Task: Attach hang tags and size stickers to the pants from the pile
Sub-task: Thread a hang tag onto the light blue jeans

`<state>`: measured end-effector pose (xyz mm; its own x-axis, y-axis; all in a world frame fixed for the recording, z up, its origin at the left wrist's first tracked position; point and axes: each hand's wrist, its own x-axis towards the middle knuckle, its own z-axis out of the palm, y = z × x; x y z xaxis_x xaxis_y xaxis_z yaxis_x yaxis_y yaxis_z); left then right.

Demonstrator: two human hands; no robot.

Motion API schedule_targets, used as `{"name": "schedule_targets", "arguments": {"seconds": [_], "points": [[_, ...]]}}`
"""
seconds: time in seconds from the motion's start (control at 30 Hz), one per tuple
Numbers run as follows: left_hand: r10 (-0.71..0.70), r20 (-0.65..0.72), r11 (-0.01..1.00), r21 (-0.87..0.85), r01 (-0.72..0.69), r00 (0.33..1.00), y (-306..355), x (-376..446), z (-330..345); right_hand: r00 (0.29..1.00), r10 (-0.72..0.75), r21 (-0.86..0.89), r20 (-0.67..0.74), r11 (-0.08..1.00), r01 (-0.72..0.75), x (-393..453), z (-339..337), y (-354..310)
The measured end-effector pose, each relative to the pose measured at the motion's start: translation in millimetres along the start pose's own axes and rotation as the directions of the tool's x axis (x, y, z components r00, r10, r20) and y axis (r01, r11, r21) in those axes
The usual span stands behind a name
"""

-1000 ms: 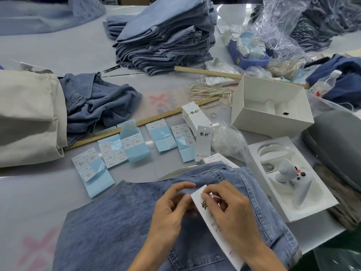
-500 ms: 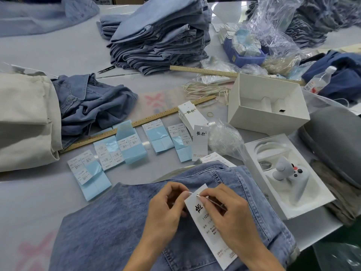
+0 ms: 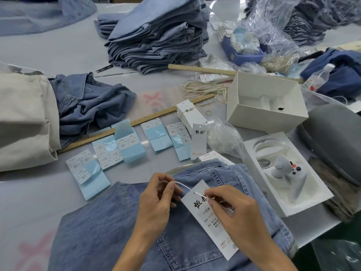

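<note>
On the far left lies one thick cream cloth bundle [image 3: 23, 118], folded and soft. Next to it is one crumpled dark blue denim piece [image 3: 91, 102]. One long wooden ruler [image 3: 136, 122] runs across the grey table [image 3: 58, 47], and a second wooden ruler [image 3: 203, 69] lies farther back. Four bunches of light blue sticker sheets [image 3: 129, 147] sit in a row, shiny and flat, with small white size labels on them. Behind them is one tall pile of folded jeans [image 3: 156, 36].

In the middle, one pair of blue jeans [image 3: 109, 227] is spread flat at the near edge of the table. The left hand [image 3: 156, 202] pinches a thin white string [image 3: 182, 185] between thumb and finger. One white paper hang tag [image 3: 213, 218] lies on the jeans, and the string goes through its hole. The right hand [image 3: 240, 218] pinches the other end of the string on top of the tag. A second ago both hands were close together at the tag's top; now the left hand has pulled the string out to the side.

To the right is one stack of white tags [image 3: 189, 114], one open white box [image 3: 265, 102], and one white tray [image 3: 287, 173] with a grey controller
</note>
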<state>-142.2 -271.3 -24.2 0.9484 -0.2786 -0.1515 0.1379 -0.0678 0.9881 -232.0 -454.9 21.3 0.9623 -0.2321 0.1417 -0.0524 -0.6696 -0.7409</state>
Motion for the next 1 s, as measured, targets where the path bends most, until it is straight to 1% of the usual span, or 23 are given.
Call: {"name": "schedule_targets", "arguments": {"seconds": [0.03, 0.07, 0.1, 0.13, 0.17, 0.2, 0.23, 0.27, 0.33, 0.4, 0.47, 0.53, 0.57, 0.63, 0.67, 0.7, 0.77, 0.8, 0.87, 0.9, 1.0], "points": [[0.005, 0.0, 1.0, 0.002, -0.005, 1.0, 1.0, -1.0, 3.4, 0.997, 0.07, 0.095, 0.021, 0.993, -0.072, 0.6, -0.5, 0.7], [0.018, -0.003, 1.0, 0.015, -0.018, 1.0, 2.2, -1.7, 6.6, 0.983, 0.173, 0.268, 0.052, 0.946, -0.181, 2.6, -1.5, -0.1], [0.033, -0.01, 0.999, 0.04, -0.032, 0.999, 3.3, -2.3, 9.9, 0.958, 0.27, 0.462, 0.096, 0.84, -0.283, 5.1, -2.4, -2.1], [0.043, -0.018, 0.997, 0.071, -0.042, 0.999, 3.5, -2.9, 13.2, 0.929, 0.341, 0.601, 0.143, 0.716, -0.355, 7.5, -3.5, -4.2], [0.049, -0.024, 0.994, 0.097, -0.046, 0.999, 3.5, -3.9, 16.8, 0.911, 0.376, 0.664, 0.17, 0.639, -0.388, 9.5, -4.8, -4.9], [0.057, -0.026, 0.991, 0.124, -0.053, 0.998, 3.5, -5.0, 20.7, 0.903, 0.386, 0.672, 0.19, 0.619, -0.407, 11.2, -6.4, -6.4], [0.074, -0.029, 0.985, 0.155, -0.069, 0.997, 3.5, -6.1, 24.5, 0.907, 0.371, 0.638, 0.199, 0.653, -0.407, 12.4, -8.5, -7.1], [0.095, -0.034, 0.978, 0.191, -0.087, 0.995, 3.6, -6.9, 27.9, 0.921, 0.338, 0.569, 0.195, 0.726, -0.387, 13.0, -11.0, -8.1], [0.136, -0.052, 0.962, 0.247, -0.119, 0.989, 4.5, -8.1, 34.1, 0.95, 0.252, 0.394, 0.184, 0.867, -0.306, 12.8, -17.5, -9.0], [0.167, -0.052, 0.948, 0.282, -0.146, 0.985, 5.5, -7.4, 38.9, 0.961, 0.177, 0.2, 0.211, 0.955, -0.22, 11.8, -24.3, -7.8], [0.181, -0.017, 0.941, 0.296, -0.168, 0.983, 6.0, -5.1, 41.1, 0.964, 0.119, 0.003, 0.238, 0.992, -0.123, 9.5, -26.2, -5.6], [0.209, 0.051, 0.911, 0.353, -0.213, 0.977, 7.0, -2.8, 42.0, 0.963, 0.11, -0.1, 0.245, 0.991, -0.088, 6.1, -26.6, -2.8], [0.245, 0.075, 0.879, 0.402, -0.254, 0.967, 7.6, -2.2, 41.6, 0.964, 0.116, -0.137, 0.24, 0.987, -0.084, 4.3, -26.3, -1.7], [0.344, 0.076, 0.796, 0.506, -0.333, 0.936, 11.2, -2.2, 40.5, 0.969, 0.117, -0.155, 0.216, 0.984, -0.084, 2.0, -22.3, -0.2], [0.371, 0.075, 0.778, 0.52, -0.354, 0.926, 12.7, -2.2, 40.2, 0.971, 0.119, -0.109, 0.207, 0.989, -0.098, 1.6, -17.9, 0.3], [0.389, 0.078, 0.776, 0.508, -0.373, 0.918, 13.6, -1.8, 40.1, 0.973, 0.129, -0.035, 0.192, 0.992, -0.125, 1.4, -12.4, 0.1], [0.41, 0.102, 0.786, 0.464, -0.408, 0.906, 15.9, -1.4, 39.4, 0.978, 0.173, 0.11, 0.117, 0.976, -0.186, 2.0, -0.3, -2.4], [0.424, 0.123, 0.781, 0.452, -0.431, 0.897, 16.6, -1.0, 38.8, 0.979, 0.194, 0.154, 0.067, 0.967, -0.203, 2.2, 5.1, -3.3], [0.454, 0.154, 0.765, 0.437, -0.473, 0.877, 15.4, -0.1, 37.9, 0.98, 0.198, 0.156, -0.022, 0.969, -0.192, 1.8, 13.2, -4.0], [0.44, 0.156, 0.783, 0.416, -0.463, 0.885, 14.5, -0.4, 37.6, 0.98, 0.191, 0.139, -0.058, 0.974, -0.181, 1.0, 15.8, -5.1], [0.344, 0.141, 0.87, 0.323, -0.371, 0.928, 12.7, -0.2, 35.9, 0.978, 0.159, 0.085, -0.136, 0.985, -0.148, -1.2, 20.6, -7.1]]}}
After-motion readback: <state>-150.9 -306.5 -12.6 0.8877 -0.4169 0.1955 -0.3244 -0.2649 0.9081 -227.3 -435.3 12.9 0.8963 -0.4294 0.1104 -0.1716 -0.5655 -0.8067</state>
